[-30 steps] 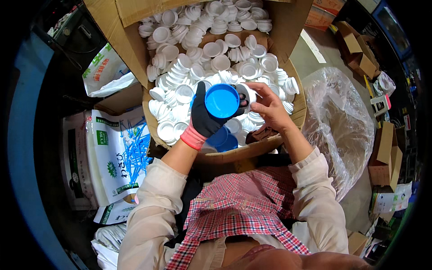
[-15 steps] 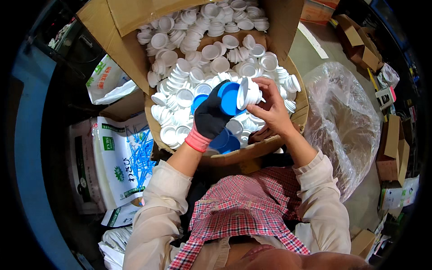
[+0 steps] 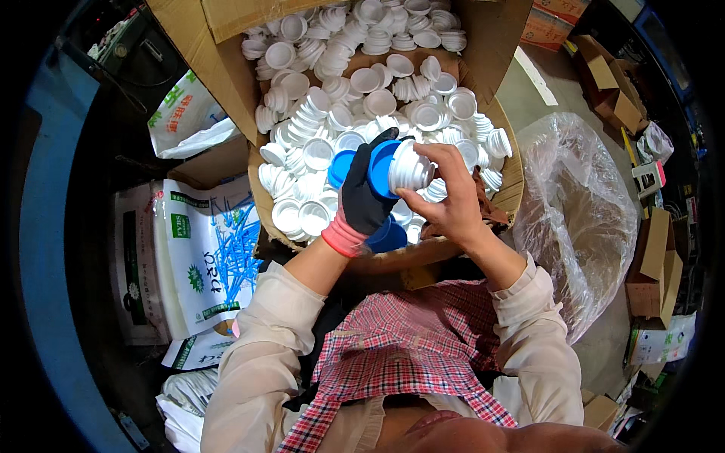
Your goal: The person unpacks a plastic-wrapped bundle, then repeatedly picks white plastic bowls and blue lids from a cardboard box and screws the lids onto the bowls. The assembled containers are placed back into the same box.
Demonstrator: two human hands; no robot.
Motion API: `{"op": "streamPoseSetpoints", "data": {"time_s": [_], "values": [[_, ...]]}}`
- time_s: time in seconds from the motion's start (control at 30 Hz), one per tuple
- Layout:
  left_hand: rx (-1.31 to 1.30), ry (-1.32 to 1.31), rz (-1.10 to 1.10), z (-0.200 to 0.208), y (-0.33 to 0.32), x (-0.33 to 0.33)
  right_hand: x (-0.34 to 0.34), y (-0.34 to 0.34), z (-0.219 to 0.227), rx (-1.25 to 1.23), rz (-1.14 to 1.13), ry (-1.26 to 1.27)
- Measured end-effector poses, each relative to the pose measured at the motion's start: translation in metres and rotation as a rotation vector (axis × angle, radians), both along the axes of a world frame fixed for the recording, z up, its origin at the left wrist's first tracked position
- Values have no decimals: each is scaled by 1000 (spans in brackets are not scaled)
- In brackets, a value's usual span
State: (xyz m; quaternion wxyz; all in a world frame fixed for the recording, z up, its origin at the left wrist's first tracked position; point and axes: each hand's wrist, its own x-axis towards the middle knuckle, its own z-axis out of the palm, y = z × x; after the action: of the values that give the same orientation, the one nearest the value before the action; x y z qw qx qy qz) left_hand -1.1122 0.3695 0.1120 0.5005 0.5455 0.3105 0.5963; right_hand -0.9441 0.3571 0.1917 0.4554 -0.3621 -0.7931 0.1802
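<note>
My left hand point(image 3: 362, 200), in a black glove with a pink cuff, is closed around a round blue plastic cap point(image 3: 379, 170). The cap's open side faces right. Between its bare thumb and fingers, my right hand point(image 3: 457, 200) grips a ribbed white plastic cap insert point(image 3: 411, 167). That insert sits against the blue cap's mouth, at least partly inside it; how deep is hidden. Below both hands, many similar white pieces point(image 3: 317, 154) fill a cardboard box point(image 3: 504, 151). Another blue cap point(image 3: 340, 167) lies beside the glove, and more blue caps point(image 3: 389, 237) lie near the box's front edge.
A clear plastic bag point(image 3: 578, 219) spreads over the floor at right, with small open cartons point(image 3: 651, 260) beyond it. On the left, thin blue plastic sticks point(image 3: 240, 249) lie on a printed white sack point(image 3: 198, 272). A brown cloth-like item point(image 3: 495, 213) rests in the box's right corner.
My right hand has brought the white cap insert leftward against the mouth of the blue cap and turned it. Before, its wide rim stood just apart. The whole view has shifted slightly.
</note>
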Motion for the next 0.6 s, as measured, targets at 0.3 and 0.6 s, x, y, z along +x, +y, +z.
{"op": "streamPoseSetpoints", "data": {"time_s": [0.3,0.6], "values": [[262,170,91,30,-15,1,-7,-4,2,59,-63,-63],[345,240,89,30,-14,-3,-8,-4,-2,76,-89,-63]]}}
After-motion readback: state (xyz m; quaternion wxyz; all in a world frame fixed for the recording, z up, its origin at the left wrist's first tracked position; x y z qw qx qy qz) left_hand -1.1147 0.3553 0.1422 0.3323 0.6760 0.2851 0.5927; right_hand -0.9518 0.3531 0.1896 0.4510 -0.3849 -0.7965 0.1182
